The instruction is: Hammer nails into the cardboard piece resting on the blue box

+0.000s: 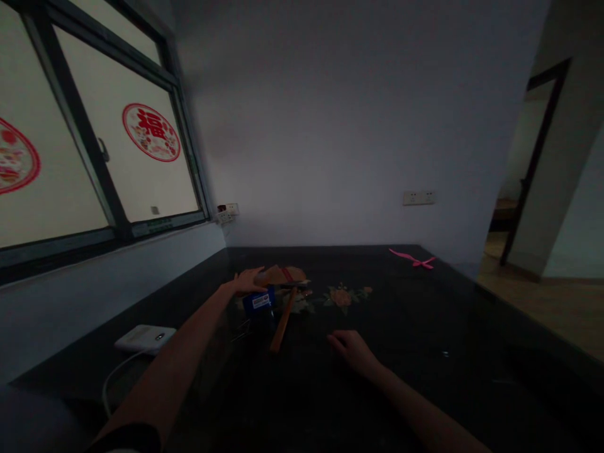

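Note:
My left hand (248, 281) reaches far across the dark table, its thumb and fingers closed around the left end of a brown object with a red band (285, 274). The room is too dim to make out what kind of object that is. Just below this hand stands a small blue box (258, 302) with a white label. A hammer-like tool with a wooden handle (284, 321) lies to the right of the box, its dark head end by the brown object. My right hand (349, 347) rests on the table with its fingers curled in, holding nothing visible.
A white device (145, 338) with a white cable lies at the left by my forearm. Small thin metal pieces (240, 331) lie left of the box. A pink ribbon (415, 260) is at the far right corner. Wall and window border the table.

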### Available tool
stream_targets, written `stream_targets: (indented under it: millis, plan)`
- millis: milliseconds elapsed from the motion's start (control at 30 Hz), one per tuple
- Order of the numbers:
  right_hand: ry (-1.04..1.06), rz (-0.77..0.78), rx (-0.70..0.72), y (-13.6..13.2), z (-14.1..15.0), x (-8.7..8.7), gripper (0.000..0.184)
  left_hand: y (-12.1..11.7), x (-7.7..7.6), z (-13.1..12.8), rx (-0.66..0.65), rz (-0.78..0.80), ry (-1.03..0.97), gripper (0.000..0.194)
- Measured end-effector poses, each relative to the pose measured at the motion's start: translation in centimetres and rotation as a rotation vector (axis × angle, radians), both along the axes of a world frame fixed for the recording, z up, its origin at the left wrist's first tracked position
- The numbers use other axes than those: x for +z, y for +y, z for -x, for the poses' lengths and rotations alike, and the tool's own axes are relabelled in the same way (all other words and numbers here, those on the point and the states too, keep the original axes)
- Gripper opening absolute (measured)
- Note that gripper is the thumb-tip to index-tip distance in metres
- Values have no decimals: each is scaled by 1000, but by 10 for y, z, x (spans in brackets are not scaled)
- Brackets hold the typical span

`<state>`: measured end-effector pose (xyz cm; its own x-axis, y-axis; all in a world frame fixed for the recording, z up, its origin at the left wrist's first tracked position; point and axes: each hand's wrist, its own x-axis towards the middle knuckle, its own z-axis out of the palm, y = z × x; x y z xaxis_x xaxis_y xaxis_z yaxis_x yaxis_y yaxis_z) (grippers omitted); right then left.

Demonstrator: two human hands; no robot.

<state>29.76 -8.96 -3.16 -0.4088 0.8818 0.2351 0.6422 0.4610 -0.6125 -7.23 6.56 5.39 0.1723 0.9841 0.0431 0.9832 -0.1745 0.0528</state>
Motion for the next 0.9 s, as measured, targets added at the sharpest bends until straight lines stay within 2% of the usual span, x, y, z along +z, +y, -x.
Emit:
stream_targets:
  millis: [100, 267, 433, 600, 767, 900]
  plan:
    - [-24, -7, -5, 1, -1, -2, 38, 3, -8, 0, -21, 39, -50, 111]
    - [-83, -6, -1, 4, 0, -3, 41, 2, -10, 0, 25, 74, -39, 113]
    - [-194, -23, -8, 5, 18, 5, 34, 2, -15, -1, 96, 67, -49, 112]
    - [-291, -36, -42, 17, 62, 16, 20, 1, -19, -4, 126, 63, -32, 115]
    - [-318, -21, -169, 46, 121, 23, 40, -3, -19, -6, 133, 43, -35, 112]
    - [-343, -1, -233, 62, 156, 25, 43, -6, -23, -6, 131, 11, -30, 112]
